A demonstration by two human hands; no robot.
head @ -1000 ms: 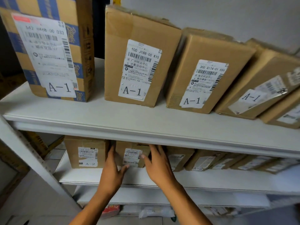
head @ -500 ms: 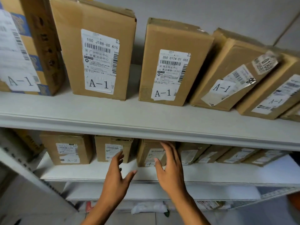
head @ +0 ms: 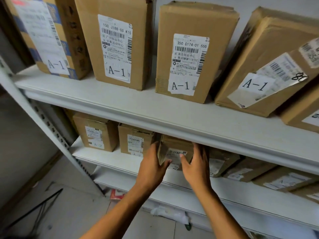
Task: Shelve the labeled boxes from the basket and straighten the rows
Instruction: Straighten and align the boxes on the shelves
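While both hands are clasping it from either side, the third box (head: 174,150) in the lower row is sitting on the lower shelf (head: 107,156), its top hidden under the lip of the upper shelf (head: 172,116). The left hand (head: 151,167) is pressing flat against the box's left face with the thumb hooking across the front; the right hand (head: 196,165) is gripping the right side, its thumb covering part of the label, so only a "2" is showing below. Just to the left, the second box (head: 135,139) is standing nearly touching it, its lower mark partly blocked by the left hand, and beyond that the A-2 box (head: 96,133) is standing a little apart. To the right, further boxes (head: 250,173) are leaning in a row, their labels too blurred to read. Overhead, four A-1 boxes (head: 183,54) are lining the upper shelf, the rightmost tilting and the leftmost cut off at the frame's edge.
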